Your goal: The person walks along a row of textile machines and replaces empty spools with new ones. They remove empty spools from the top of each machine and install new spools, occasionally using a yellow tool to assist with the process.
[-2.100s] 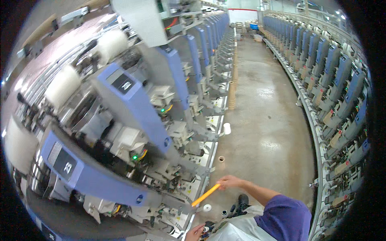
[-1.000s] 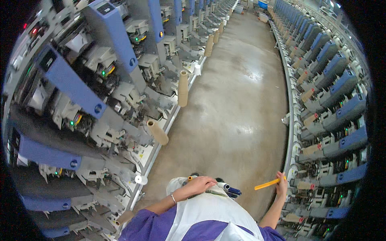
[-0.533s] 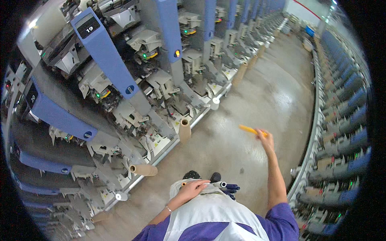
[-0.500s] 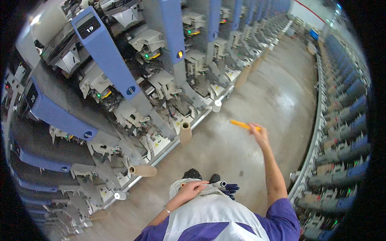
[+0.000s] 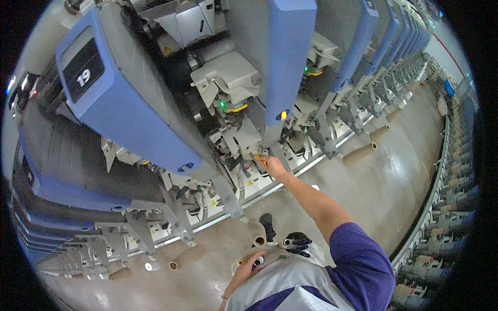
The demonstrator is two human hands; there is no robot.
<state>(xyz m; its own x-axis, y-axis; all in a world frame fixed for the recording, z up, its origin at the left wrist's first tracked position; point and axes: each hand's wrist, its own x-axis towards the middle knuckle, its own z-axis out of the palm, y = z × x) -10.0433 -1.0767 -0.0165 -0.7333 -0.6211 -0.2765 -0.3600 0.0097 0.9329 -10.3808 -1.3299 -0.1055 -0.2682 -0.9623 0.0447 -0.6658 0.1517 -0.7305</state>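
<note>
My right hand (image 5: 272, 166) reaches into the lower part of a winding machine unit, closed on an orange stick-shaped tool (image 5: 257, 157). The tool's tip meets the pale metal parts (image 5: 239, 139), though contact is too small to make out. Low at my apron (image 5: 280, 274), my left hand (image 5: 248, 270) curls around the pale-rimmed end of a small tube (image 5: 258, 262). Several dark tubes (image 5: 298, 248) stick up from the apron beside it. A brown paper cone (image 5: 259, 240) stands out just beyond the left hand.
Blue upright housings (image 5: 124, 98) divide the row of machine units. A metal rail (image 5: 259, 194) runs along their foot. Brown cones (image 5: 360, 153) jut out over the grey floor (image 5: 389, 171). Another machine row (image 5: 441, 223) lines the right side.
My right hand has moved left from over the aisle into the machine, still holding the orange tool. The view has come closer to the units. My left hand's fingers have curled around the tube end.
</note>
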